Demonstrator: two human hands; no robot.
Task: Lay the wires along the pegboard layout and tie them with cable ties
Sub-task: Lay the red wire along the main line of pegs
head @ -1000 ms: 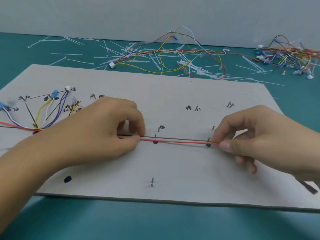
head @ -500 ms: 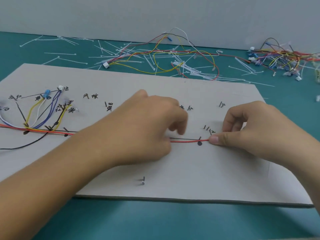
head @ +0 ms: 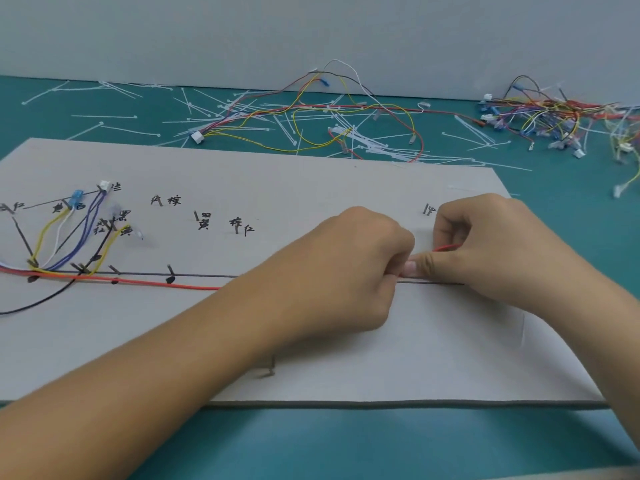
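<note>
The right hand [head: 502,251] is pinching the thin red plastic-sheathed wire [head: 156,284]: its thumb [head: 420,266] is pressing flat against the curled forefinger, and a short red loop is arching up just behind the thumb. The left hand [head: 346,271] is meeting it tip to tip, with its fingers curled tight and closing on the same wire, though the pinch point itself is hidden under the knuckles. Both hands are resting on the flat, matt grey pegboard [head: 311,181].

From under the left forearm the thin red plastic-sheathed wire is running straight leftward, lying just below a ruled black line [head: 204,276] and passing slim, dark metal pegs [head: 170,270] that are standing up from the sheet. At the far left it is joining a fan of yellow, white and violet wires [head: 86,230] ending in small blue and white plastic connectors. A loose thin black wire [head: 41,303] is curving off the edge there. Handwritten black characters are labelling the branches.

The pegboard is lying on a smooth teal mat [head: 571,209]. Behind it, thin white nylon cable ties [head: 128,131] are lying scattered, with a loose looping harness of red and yellow wires [head: 311,109] among them. A tangled heap of multicoloured wires [head: 540,116] is lying at the far right, against a plain pale wall [head: 311,29].
</note>
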